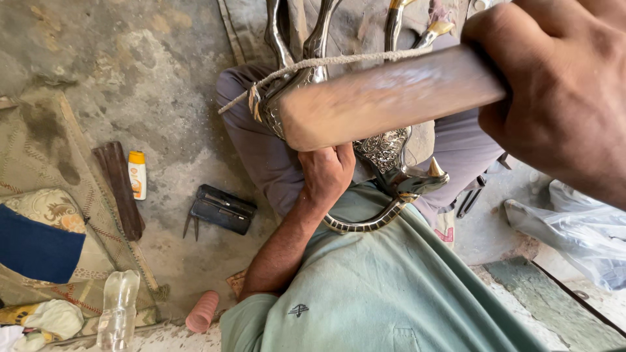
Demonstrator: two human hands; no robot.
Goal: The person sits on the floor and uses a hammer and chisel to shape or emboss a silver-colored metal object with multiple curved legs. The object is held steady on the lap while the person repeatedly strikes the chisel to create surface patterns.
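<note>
- My right hand [554, 98] is clenched around a wooden handle [385, 98]; it fills the upper right of my view, close to the camera, and the wood looks blurred.
- The free end of that handle lies over an ornate metal piece [391, 163], silver-coloured with engraved patterns and a small gold-tipped point [435, 169] sticking out at one side.
- My left hand [326, 173] is closed on the metal piece from below, just under the end of the handle, with the forearm running down towards my green shirt [378, 293].
- The piece rests across my lap, on grey trousers [261, 156]; a curved, banded part [365, 223] of it bends down against the shirt.
- A cord [326, 63] stretches from the left of the piece across its top, and several thin metal arms [313, 32] rise towards the upper edge.
- On the concrete floor [143, 65] to my left: a dark case [222, 208] with pliers [190, 226] poking out beside it, a small white and orange bottle [137, 173] and a dark wooden stick [120, 189].
- Further left is a patterned mat [39, 150] with a blue cloth [36, 251], a clear plastic bottle [119, 309] and a pink ribbed roll [202, 311] near my elbow.
- To my right lies a crumpled clear plastic bag [574, 234].
</note>
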